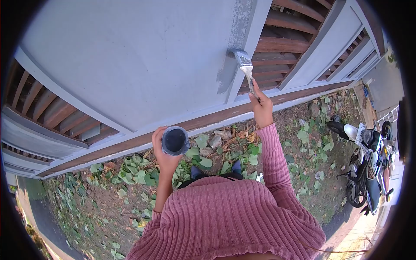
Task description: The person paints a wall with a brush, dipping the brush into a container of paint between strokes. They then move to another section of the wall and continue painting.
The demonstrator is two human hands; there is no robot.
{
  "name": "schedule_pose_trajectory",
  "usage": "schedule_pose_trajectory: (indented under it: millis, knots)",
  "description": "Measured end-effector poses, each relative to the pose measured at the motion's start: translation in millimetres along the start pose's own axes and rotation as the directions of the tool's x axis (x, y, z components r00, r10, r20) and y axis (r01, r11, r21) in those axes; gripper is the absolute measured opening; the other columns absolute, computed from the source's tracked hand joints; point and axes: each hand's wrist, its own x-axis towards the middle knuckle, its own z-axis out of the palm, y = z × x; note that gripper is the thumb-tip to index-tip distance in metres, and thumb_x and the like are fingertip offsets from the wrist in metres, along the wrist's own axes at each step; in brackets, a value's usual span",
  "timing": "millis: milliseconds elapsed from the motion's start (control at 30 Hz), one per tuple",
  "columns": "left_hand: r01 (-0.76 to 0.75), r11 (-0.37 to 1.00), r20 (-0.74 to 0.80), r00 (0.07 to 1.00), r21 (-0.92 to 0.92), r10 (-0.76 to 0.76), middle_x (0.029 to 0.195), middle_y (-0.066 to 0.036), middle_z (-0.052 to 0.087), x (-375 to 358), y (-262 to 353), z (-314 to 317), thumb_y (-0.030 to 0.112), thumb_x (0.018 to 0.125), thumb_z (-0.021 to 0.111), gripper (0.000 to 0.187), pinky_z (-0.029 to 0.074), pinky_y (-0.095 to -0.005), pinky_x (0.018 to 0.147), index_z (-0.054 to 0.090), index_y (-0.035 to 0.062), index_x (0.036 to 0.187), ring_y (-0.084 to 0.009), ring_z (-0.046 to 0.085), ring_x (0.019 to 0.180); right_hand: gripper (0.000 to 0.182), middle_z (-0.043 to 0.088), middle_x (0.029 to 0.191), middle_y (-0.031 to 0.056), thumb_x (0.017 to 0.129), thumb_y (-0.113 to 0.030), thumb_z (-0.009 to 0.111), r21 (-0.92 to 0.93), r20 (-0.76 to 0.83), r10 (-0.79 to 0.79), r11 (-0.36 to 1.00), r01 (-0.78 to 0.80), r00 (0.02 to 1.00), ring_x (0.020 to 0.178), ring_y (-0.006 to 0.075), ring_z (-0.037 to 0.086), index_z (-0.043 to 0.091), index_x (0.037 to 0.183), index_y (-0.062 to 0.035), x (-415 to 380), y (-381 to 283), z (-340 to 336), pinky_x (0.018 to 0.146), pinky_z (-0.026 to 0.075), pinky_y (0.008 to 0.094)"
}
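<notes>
My right hand (pixel 262 108) grips the handle of a paintbrush (pixel 245 68). The brush's bristles, coated in grey paint, press against the pale grey-blue wall panel (pixel 143 56) close to its raised right-hand trim. Patchy, darker grey paint (pixel 226 77) shows on the panel above and below the brush. In my left hand (pixel 164 155) is a round cup (pixel 175 141), held from its left side with the mouth facing up. Dark grey paint appears inside it. The cup is apart from the wall, in front of its lower edge.
Brown wooden slats (pixel 286 43) fill openings on both sides of the panel. Green leaves (pixel 138 173), dry stalks and stones (pixel 215 141) cover the ground along the wall base. A motorcycle (pixel 368 160) stands at the right. My shoes (pixel 197 172) are among the leaves.
</notes>
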Motion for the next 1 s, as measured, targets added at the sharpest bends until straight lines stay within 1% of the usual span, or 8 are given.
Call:
schedule_pose_trajectory:
  millis: [33,333,400,433,600,733,933,1000]
  knots:
    - [0.002,1.000,0.006,1.000,0.011,-0.002,0.114,-0.013,0.047,-0.1,0.2,0.0,0.011,0.055,0.082,0.060,0.040,-0.0354,0.090,0.052,0.0035,0.107,-0.0274,0.049,0.105,0.047,0.042,0.066,-0.0051,0.088,-0.006,0.055,0.025,0.011,0.037,0.999,-0.037,0.999,0.055,0.0036,0.029,0.046,0.132,-0.0165,2.4,-10.1,-3.5,0.046,0.030,0.0208]
    - [-0.033,0.999,-0.035,0.999,0.024,0.034,0.112,-0.013,0.049,-1.8,-1.4,-2.8,0.012,0.056,0.081,0.057,0.041,-0.0364,0.089,0.053,0.0035,0.104,-0.0283,0.050,0.104,0.045,0.039,0.065,-0.0073,0.089,-0.009,0.055,0.082,-0.054,-0.072,0.994,0.076,0.996,0.051,0.0019,0.028,0.046,0.133,-0.0176,33.8,-51.1,-14.7,0.043,0.026,0.0198]
    - [-0.025,0.998,0.006,1.000,0.054,0.025,0.114,-0.014,0.048,-2.2,-2.7,-4.1,0.009,0.053,0.079,0.065,0.039,-0.0358,0.092,0.051,0.0011,0.111,-0.0272,0.048,0.107,0.045,0.059,0.076,0.0000,0.088,-0.008,0.055,0.080,-0.043,0.023,0.997,-0.019,0.999,0.061,0.0034,0.041,0.046,0.132,-0.0125,40.5,-70.0,-20.8,0.059,0.041,0.0199]
    - [-0.049,0.996,-0.001,0.999,0.074,0.049,0.114,-0.014,0.048,-2.4,-3.8,-3.8,0.010,0.053,0.079,0.064,0.039,-0.0359,0.092,0.051,0.0012,0.110,-0.0275,0.048,0.107,0.045,0.046,0.067,-0.0035,0.088,-0.007,0.055,0.132,-0.085,-0.038,0.990,0.049,0.996,0.054,0.0044,0.029,0.046,0.132,-0.0126,44.2,-74.9,-19.3,0.048,0.033,0.0194]
    - [-0.021,0.999,-0.023,1.000,0.036,0.021,0.111,-0.013,0.049,-3.2,-2.1,-5.7,0.010,0.056,0.080,0.057,0.041,-0.0364,0.089,0.051,0.0034,0.105,-0.0282,0.050,0.104,0.044,0.050,0.070,-0.0032,0.089,-0.009,0.055,0.160,-0.135,-0.124,0.976,0.145,0.983,0.055,0.0027,0.031,0.046,0.131,-0.0116,70.1,-103.0,-26.0,0.047,0.031,0.0190]
    - [-0.010,1.000,-0.051,0.999,-0.019,0.009,0.111,-0.013,0.049,-3.2,-1.6,-7.4,0.012,0.055,0.082,0.059,0.041,-0.0367,0.088,0.051,0.0035,0.105,-0.0287,0.050,0.104,0.043,0.057,0.081,-0.0022,0.089,-0.011,0.054,0.124,-0.180,-0.220,0.962,0.244,0.959,0.056,0.0027,0.033,0.046,0.131,-0.0110,92.2,-128.3,-32.8,0.049,0.033,0.0189]
    - [0.014,0.999,-0.056,0.998,0.030,-0.012,0.114,-0.013,0.046,-8.1,-2.7,-19.9,0.010,0.052,0.078,0.062,0.038,-0.0355,0.093,0.050,0.0018,0.107,-0.0272,0.048,0.107,0.043,0.063,0.096,-0.0001,0.091,-0.011,0.053,0.177,-0.228,-0.281,0.930,0.324,0.932,0.061,0.0029,0.035,0.044,0.133,-0.0094,103.4,-158.9,-46.1,0.054,0.036,0.0181]
    - [0.026,0.999,-0.071,0.997,0.043,-0.023,0.114,-0.013,0.046,-10.0,-5.3,-23.0,0.010,0.053,0.078,0.061,0.037,-0.0358,0.093,0.050,0.0016,0.107,-0.0275,0.048,0.107,0.043,0.065,0.100,0.0033,0.091,-0.011,0.052,0.128,-0.245,-0.299,0.933,0.337,0.922,0.064,0.0034,0.038,0.043,0.133,-0.0081,113.0,-157.7,-44.7,0.059,0.039,0.0199]
